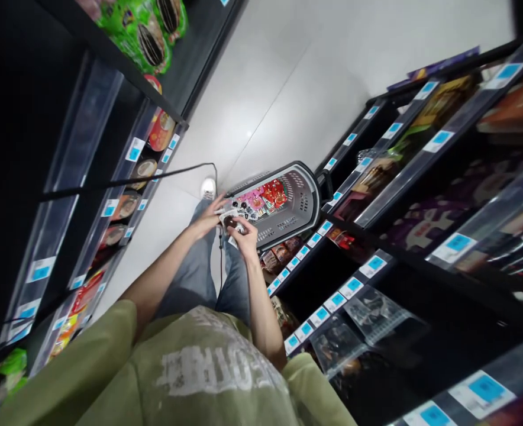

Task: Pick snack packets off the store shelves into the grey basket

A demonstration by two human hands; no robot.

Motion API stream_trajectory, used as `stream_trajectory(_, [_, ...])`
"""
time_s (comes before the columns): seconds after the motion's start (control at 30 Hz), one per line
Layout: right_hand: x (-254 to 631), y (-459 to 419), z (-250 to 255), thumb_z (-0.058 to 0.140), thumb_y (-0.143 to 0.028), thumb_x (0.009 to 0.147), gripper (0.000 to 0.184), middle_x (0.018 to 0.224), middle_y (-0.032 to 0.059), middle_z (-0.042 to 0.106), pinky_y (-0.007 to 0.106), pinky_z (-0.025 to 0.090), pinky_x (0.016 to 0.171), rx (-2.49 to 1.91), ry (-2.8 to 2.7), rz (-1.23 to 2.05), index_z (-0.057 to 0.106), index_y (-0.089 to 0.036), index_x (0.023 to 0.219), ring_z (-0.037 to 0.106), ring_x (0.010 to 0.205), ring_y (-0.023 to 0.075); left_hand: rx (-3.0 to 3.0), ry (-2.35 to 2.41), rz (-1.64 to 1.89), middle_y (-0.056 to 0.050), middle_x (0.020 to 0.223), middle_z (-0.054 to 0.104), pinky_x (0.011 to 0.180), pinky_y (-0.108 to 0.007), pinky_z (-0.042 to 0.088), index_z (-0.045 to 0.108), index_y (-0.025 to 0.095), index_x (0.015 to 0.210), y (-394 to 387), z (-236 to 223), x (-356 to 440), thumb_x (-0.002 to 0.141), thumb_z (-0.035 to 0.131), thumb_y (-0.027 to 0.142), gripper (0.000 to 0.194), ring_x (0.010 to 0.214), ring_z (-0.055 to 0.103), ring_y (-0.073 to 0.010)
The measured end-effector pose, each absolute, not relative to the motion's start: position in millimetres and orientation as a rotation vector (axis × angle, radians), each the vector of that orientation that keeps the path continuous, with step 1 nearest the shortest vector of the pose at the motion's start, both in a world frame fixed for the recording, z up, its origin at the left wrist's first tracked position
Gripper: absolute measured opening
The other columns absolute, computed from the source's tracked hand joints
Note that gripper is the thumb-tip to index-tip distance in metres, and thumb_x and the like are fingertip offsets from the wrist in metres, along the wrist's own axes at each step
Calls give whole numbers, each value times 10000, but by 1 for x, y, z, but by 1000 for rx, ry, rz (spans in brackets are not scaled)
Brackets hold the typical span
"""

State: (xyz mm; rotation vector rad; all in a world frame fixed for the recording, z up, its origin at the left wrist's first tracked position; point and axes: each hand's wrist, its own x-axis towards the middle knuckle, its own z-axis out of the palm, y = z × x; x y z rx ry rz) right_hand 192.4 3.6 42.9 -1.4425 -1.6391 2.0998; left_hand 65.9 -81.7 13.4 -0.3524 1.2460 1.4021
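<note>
A small white packet with a dark middle (230, 222) is held low in front of my legs, over the near end of a grey shopping basket (303, 220). My right hand (245, 236) pinches its right side between thumb and fingers. On the other side, my left hand (205, 219) has its thumb side against the packet, fingers partly stretched towards the basket. Inside the basket lie red packets (274, 194), pink packets (255, 198) and several small dark-and-white pieces (247, 211). The print on the packet is too small to read.
Shelves with blue-and-white price tags (439, 141) rise close on the right, near the basket's black handle (326, 184). Left shelves hold round tubs (161, 130) and green bags (141, 35). A black cable (155, 176) crosses before me above the pale floor (279, 77).
</note>
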Motion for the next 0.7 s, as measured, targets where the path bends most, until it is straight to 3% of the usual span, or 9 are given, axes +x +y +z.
stream_trajectory(0.1, [205, 2, 37, 794, -294, 636, 294, 1015, 58, 714, 349, 499, 937, -1579, -1558, 2004, 736, -182, 901, 643, 996, 212, -279, 1364, 1365, -117, 1610, 287, 794, -286, 528, 269, 353, 1536, -67, -15, 42, 621, 714, 61, 1058, 1112, 633, -238])
stream_trajectory(0.2, [220, 0, 34, 800, -297, 613, 358, 962, 39, 704, 314, 546, 781, -1746, -1342, 1993, 705, -193, 943, 657, 865, 190, -274, 1593, 1360, -154, 1585, 313, 826, -315, 531, 181, 329, 1557, -64, -31, 19, 618, 685, 34, 1106, 1134, 631, -257])
stream_trajectory(0.33, [235, -4, 42, 759, -293, 617, 395, 792, -35, 641, 231, 481, 521, -1837, -980, 2095, 608, -234, 977, 590, 596, 127, -221, 1835, 1360, -166, 1441, 492, 758, -299, 545, 350, 252, 1479, -90, -18, 1, 576, 648, 21, 979, 980, 694, -230])
stream_trajectory(0.43, [243, -8, 58, 672, -276, 678, 334, 800, -51, 611, 187, 418, 482, -1691, -772, 2291, 523, -260, 976, 588, 606, 114, -187, 1919, 1290, -119, 1158, 671, 678, -272, 537, 598, 161, 1193, -114, 12, 4, 585, 649, 82, 616, 874, 708, -217])
stream_trajectory(0.53, [253, -13, 82, 608, -293, 718, 264, 852, -39, 607, 172, 373, 471, -1469, -645, 2524, 458, -266, 933, 584, 626, 107, -124, 1851, 1247, -73, 957, 710, 582, -245, 514, 641, 149, 944, -126, 57, 23, 661, 654, 179, 285, 737, 705, -187])
stream_trajectory(0.7, [279, -8, 151, 644, -392, 781, 258, 793, -47, 579, 195, 344, 469, -1331, -908, 2674, 460, -259, 904, 498, 525, 83, 104, 1519, 1206, -69, 921, 728, 493, -248, 516, 626, 164, 972, -127, 175, 79, 763, 724, 380, 316, 538, 672, -148])
